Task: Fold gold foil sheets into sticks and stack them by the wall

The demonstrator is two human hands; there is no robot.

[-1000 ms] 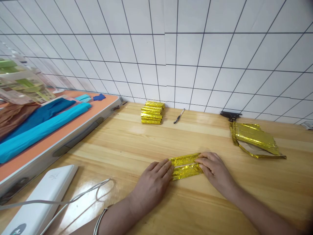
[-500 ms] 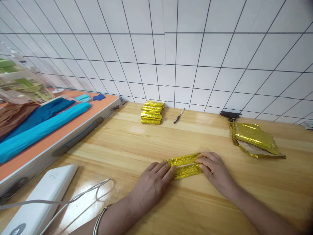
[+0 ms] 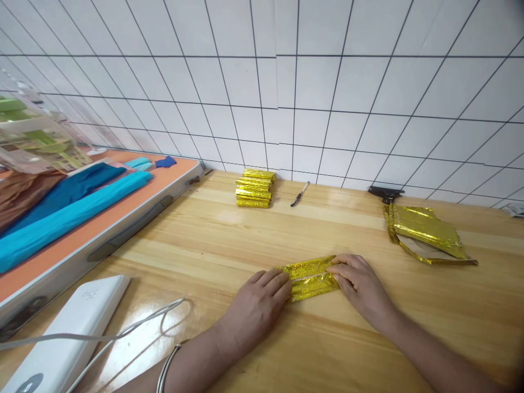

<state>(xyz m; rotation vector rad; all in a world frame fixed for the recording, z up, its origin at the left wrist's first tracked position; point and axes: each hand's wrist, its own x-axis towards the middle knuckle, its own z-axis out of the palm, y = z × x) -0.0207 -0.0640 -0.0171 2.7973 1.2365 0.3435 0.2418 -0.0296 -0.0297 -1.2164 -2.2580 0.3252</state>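
A strip of shiny gold foil paper [image 3: 313, 275] lies on the wooden table, its two long edges folded inward with a thin pale line between them. My left hand [image 3: 262, 297] presses on the left end, fingers together and thumb along the fold. At the other end, the thumb and fingers of my right hand [image 3: 358, 281] pinch the foil edge. The underside of the strip is hidden. Farther back, several folded gold foil strips [image 3: 254, 188] lie in a row near the wall. Gold foil sheets [image 3: 429, 229] rest flat to the right.
Near the wall lie a pen [image 3: 301, 194] and a black clip [image 3: 386, 192]. A white power bank [image 3: 73, 327] with a cable [image 3: 135, 327] sits front left. Blue rolled cloth [image 3: 82, 215] rests on an orange surface [image 3: 174, 172] at the left, beside a plastic basket [image 3: 41, 142].
My left thumb has shifted slightly left along the fold. The pale gap between the folded foil edges looks narrower. My right hand stays in nearly the same place.
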